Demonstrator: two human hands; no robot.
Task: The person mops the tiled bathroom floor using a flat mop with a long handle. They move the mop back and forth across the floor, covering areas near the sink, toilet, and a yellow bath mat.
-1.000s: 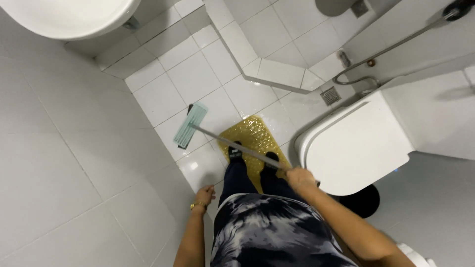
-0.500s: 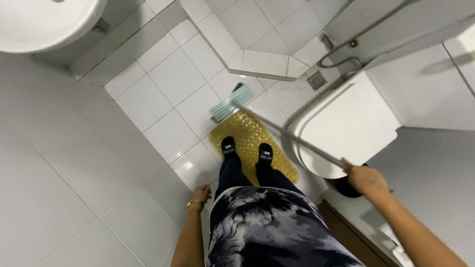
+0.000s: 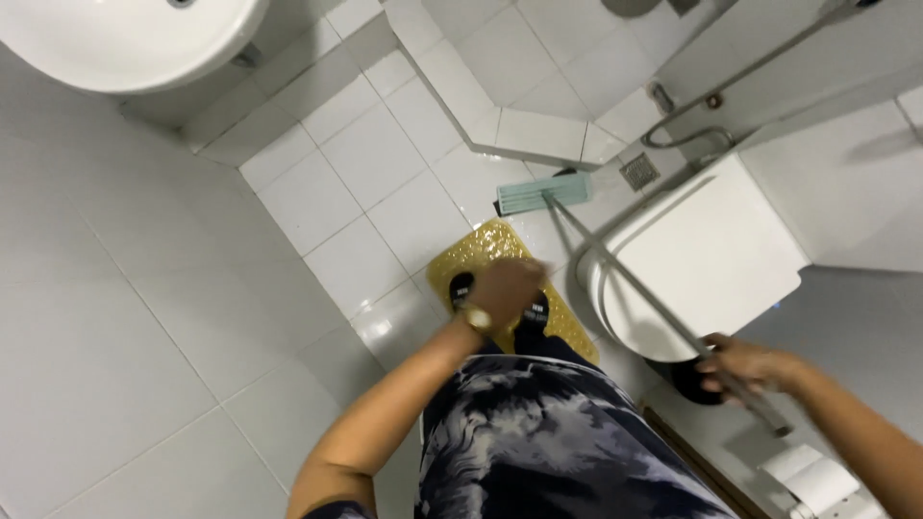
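Your right hand is closed around the upper part of the mop handle, and a short length of the pole sticks out past your grip toward the toilet paper roll at the lower right. From that grip the handle runs away from you, up and to the left, crossing over the closed lid of the white toilet. It ends at the flat green mop head, which lies on the floor tiles just beside the raised tiled kerb and near the small floor drain. So the long axis of the mop goes diagonally from your right side to the far middle of the floor, with the head well apart from both hands.

Your left hand is off the mop. It hangs in front of your body, above your feet, with a watch at the wrist. It is blurred, so you cannot tell from this view whether its fingers are curled or loose; it holds nothing that shows. Your right hand is plainly the nearer one to the handle.

Your feet, in dark sandals, stand on a yellow bath mat, between the toilet and the open tiled floor. A white washbasin sits at the upper left, and a metal grab rail runs along the wall behind the toilet.
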